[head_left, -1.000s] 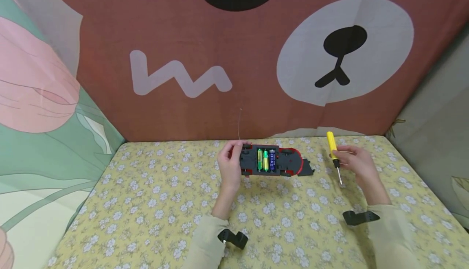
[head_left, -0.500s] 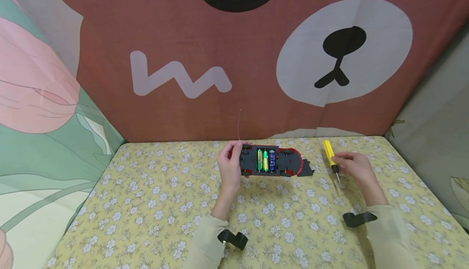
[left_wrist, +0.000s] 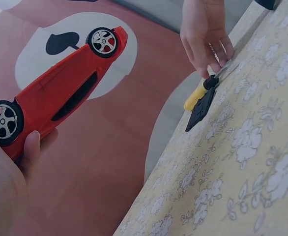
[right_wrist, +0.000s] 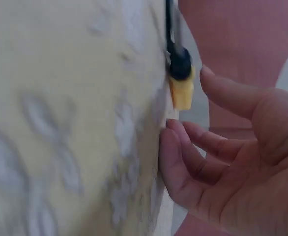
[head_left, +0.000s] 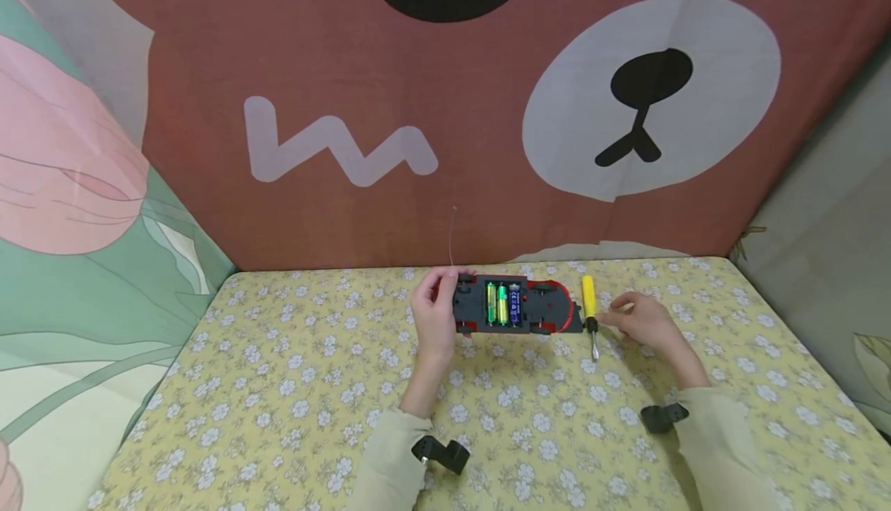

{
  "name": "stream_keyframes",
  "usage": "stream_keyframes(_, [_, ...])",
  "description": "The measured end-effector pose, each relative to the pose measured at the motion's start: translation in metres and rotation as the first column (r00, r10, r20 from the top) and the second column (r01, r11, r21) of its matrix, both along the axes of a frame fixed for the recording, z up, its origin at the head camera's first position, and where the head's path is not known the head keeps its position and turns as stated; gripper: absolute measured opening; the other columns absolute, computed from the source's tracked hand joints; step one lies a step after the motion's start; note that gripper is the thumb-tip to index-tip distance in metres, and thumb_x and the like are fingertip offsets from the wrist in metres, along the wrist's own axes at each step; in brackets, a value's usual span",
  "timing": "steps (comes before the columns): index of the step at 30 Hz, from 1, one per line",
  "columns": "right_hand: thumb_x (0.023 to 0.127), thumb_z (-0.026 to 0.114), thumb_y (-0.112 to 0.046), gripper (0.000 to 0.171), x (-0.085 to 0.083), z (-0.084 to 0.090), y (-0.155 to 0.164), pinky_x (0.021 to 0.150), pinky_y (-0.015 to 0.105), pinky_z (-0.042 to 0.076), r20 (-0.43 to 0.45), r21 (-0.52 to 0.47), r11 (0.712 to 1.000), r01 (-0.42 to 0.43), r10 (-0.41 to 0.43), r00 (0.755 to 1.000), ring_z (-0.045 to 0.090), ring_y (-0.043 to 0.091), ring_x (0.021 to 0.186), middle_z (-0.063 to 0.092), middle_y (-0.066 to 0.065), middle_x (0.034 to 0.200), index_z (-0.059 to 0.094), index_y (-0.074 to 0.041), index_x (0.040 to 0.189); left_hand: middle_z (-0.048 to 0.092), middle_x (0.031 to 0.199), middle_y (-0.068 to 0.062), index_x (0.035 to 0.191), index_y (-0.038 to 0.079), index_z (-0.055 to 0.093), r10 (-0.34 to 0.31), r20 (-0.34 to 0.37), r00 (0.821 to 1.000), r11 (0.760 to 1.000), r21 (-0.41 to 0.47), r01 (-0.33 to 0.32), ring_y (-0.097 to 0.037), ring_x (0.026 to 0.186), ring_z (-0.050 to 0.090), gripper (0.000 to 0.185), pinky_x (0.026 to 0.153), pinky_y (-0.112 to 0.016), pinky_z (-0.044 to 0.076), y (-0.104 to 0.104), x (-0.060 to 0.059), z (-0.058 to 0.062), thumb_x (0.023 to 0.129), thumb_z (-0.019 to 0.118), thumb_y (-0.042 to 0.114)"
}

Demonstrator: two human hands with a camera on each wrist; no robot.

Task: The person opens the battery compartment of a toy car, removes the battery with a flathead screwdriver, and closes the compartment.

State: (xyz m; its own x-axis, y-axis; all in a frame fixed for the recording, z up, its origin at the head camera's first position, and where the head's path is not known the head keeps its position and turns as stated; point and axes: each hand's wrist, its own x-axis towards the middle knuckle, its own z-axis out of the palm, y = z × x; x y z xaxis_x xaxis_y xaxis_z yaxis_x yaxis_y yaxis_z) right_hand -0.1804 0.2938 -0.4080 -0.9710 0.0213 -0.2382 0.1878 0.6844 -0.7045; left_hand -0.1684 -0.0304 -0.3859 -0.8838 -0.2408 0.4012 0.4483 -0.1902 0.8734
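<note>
My left hand (head_left: 433,306) grips the rear of a red toy car (left_wrist: 58,88), held above the table with its black underside up toward my head. The battery compartment in it is uncovered, showing two green batteries (head_left: 503,304) and a dark blue battery (head_left: 515,304). A yellow-handled screwdriver (head_left: 589,296) lies on the table just past the car's nose, beside a flat black plastic piece (left_wrist: 201,112). Close to its right is my right hand (head_left: 643,319), fingers loosely bent and apart from the handle, holding nothing in the right wrist view.
A yellow flowered cloth (head_left: 313,387) covers the table. Behind its far edge hangs a printed brown bear curtain (head_left: 348,217). A thin wire (head_left: 451,240) rises from the car's rear. Black wrist cameras (head_left: 442,453) sit on both sleeves.
My right hand has moved left with the screwdriver, laid it down beside the black piece and let go. The left hand has kept the car in place.
</note>
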Motion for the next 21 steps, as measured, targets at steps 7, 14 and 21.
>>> stream_keyframes(7, [0.099,0.07,-0.026,0.047,0.0004,-0.0009,-0.0077,0.061,0.038,0.051,0.029,0.073,0.997,-0.036,0.034,0.999,0.061,0.023,0.066,0.063,0.032,0.115,0.056,0.011,0.124,0.075,0.098,-0.02,0.099,-0.008,0.071,-0.001,0.002,1.0,1.0,-0.002,0.001,-0.014,0.078,0.064,0.031,0.063,-0.025,0.054,-0.0007,0.0009,0.0002,0.105,0.057,0.019])
stream_keyframes(14, [0.098,0.072,-0.027,0.048,-0.0028,-0.0012,-0.0089,0.059,0.038,0.047,0.041,0.064,0.993,-0.098,0.095,0.995,0.053,0.021,0.062,0.064,0.026,0.108,0.056,0.01,0.125,0.075,0.1,-0.02,0.1,-0.007,0.071,-0.009,-0.002,1.0,1.0,-0.012,0.009,-0.015,0.078,0.063,0.03,0.062,-0.025,0.054,-0.0011,0.0012,-0.0001,0.106,0.057,0.018])
stream_keyframes(21, [0.103,0.062,-0.017,0.041,0.0002,0.0033,0.0006,0.064,0.039,0.051,0.019,-0.006,0.993,-0.118,0.118,0.993,0.059,0.024,0.074,0.065,0.02,0.101,0.053,0.013,0.129,0.075,0.098,-0.021,0.099,-0.008,0.071,-0.001,-0.009,1.0,1.0,-0.008,0.001,-0.014,0.078,0.063,0.03,0.063,-0.024,0.054,0.0001,0.0001,-0.0001,0.105,0.057,0.018])
